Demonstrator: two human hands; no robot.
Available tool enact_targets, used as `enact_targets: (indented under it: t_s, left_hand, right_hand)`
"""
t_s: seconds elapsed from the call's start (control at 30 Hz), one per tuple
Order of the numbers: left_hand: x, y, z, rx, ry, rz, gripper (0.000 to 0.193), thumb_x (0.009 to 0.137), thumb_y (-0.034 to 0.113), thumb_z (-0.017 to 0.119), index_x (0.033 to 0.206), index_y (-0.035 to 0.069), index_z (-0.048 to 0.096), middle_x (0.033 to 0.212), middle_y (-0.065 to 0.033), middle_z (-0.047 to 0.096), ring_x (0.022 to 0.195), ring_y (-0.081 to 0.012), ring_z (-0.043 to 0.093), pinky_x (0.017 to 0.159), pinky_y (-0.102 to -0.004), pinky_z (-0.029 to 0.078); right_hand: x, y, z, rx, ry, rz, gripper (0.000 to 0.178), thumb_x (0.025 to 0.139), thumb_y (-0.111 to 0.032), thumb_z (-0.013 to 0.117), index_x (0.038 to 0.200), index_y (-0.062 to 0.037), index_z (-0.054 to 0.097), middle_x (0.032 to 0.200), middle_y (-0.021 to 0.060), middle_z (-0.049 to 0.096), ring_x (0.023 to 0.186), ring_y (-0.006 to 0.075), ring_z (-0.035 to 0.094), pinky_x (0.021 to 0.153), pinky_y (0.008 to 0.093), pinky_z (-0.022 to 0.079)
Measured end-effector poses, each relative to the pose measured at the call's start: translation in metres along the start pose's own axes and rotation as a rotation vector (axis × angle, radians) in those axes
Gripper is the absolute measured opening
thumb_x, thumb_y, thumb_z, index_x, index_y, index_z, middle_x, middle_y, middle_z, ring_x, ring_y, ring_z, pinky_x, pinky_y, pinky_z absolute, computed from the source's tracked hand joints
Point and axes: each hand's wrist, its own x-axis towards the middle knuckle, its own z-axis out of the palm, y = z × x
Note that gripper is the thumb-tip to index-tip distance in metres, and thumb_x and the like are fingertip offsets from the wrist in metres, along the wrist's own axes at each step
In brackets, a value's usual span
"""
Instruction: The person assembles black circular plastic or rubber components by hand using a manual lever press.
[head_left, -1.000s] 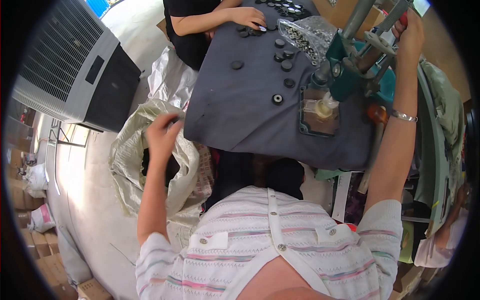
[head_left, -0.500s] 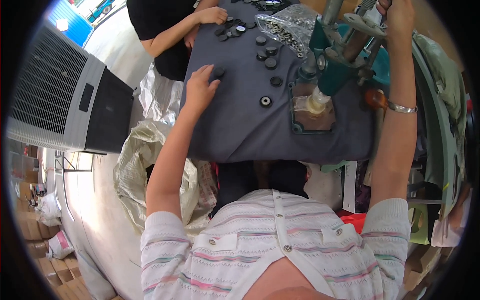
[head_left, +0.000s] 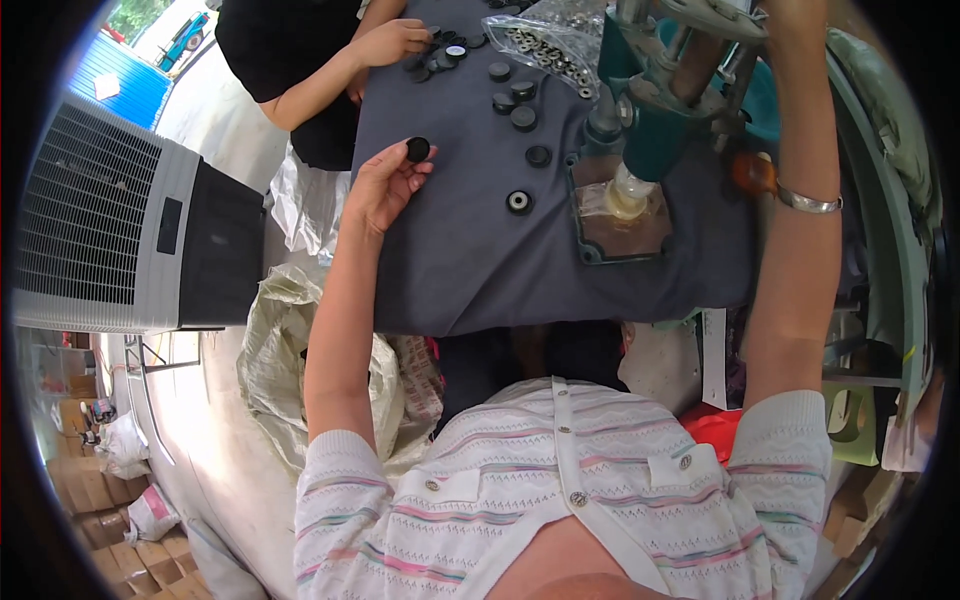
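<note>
My left hand (head_left: pixel 380 187) pinches a small black round cap (head_left: pixel 418 150) between thumb and fingers, raised over the left part of the table. At the upper right, my right hand (head_left: pixel 797 22) reaches up beside a green bench press (head_left: pixel 652 140). The frame's top edge cuts off its fingers, so their grip is hidden. Under the press, a clear, yellowish round piece (head_left: pixel 627 203) stands on the base plate (head_left: pixel 592 252). A black cap with a pale metal ring inside (head_left: pixel 519 202) lies left of the base. More black caps (head_left: pixel 523 118) lie beyond it.
A clear bag of small metal rings (head_left: pixel 540 50) lies at the far side. A co-worker's hand (head_left: pixel 395 42) is by a cluster of black caps (head_left: pixel 437 62). An orange-brown handle (head_left: pixel 755 173) lies right of the press. An open woven sack (head_left: pixel 275 350) and a grey air cooler (head_left: pixel 95 210) stand left.
My left hand has picked up a black cap from the table and turned palm up with it. The view has shifted slightly; my right arm stays raised by the press.
</note>
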Motion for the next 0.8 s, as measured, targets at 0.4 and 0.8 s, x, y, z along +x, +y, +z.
enact_targets:
  t_s: [0.4, 0.8]
  left_hand:
    - [0.054, -0.006, 0.005, 1.507, 0.337, 0.836, 0.024, 0.078, 0.015, 0.073, 0.101, 0.005, 0.072, 0.105, -0.0118, 0.069, 0.098, -0.0325, 0.063, 0.088, -0.0389, 0.05]
    - [0.186, 0.017, -0.051, 1.946, 0.53, 0.764, 0.04, 0.086, 0.006, 0.045, 0.119, 0.014, 0.066, 0.121, -0.0143, 0.063, 0.107, -0.0396, 0.059, 0.09, -0.0518, 0.048]
  right_hand:
    - [0.01, 0.006, -0.022, 1.352, -0.534, 0.675, 0.019, 0.101, -0.029, 0.051, 0.104, -0.0112, 0.058, 0.069, -0.0053, 0.044, 0.049, 0.0013, 0.033, 0.039, 0.0174, 0.023]
    - [-0.009, -0.01, 0.016, 0.05, 0.025, -0.029, 0.019, 0.104, -0.023, 0.045, 0.104, -0.0077, 0.056, 0.071, -0.0028, 0.051, 0.049, 0.0044, 0.046, 0.04, 0.0195, 0.035]
